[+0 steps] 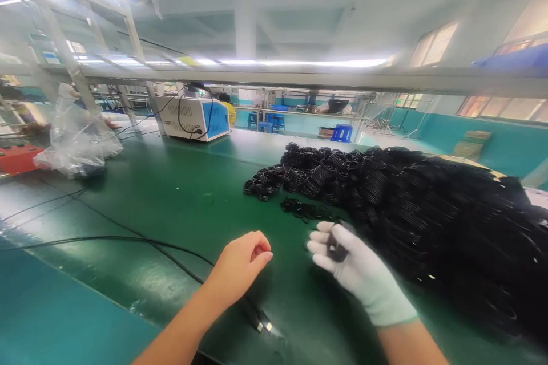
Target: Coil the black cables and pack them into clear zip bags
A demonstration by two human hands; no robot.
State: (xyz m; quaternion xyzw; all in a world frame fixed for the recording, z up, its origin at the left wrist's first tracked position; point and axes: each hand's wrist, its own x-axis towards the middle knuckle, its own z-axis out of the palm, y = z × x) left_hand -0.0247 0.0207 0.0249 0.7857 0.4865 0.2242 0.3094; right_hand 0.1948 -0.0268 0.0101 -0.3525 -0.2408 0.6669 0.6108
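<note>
Black piece [337, 248], identity unclear, in right hand [358, 262]; left hand [238, 267] curled; cables [107, 237], coils [398, 194] near.

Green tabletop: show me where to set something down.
Mostly bare: the green tabletop between the plastic bag, boxy machine, black pile and black cables. Crowded: the right side, under that pile, and the far left, around the bag.

Black piece [337, 248] in the white-gloved right hand [353, 259], black coils [411, 211] to its right, green tabletop [171, 194] below, and blue-and-white machine [194, 118] beyond the left hand [240, 266]!
</note>
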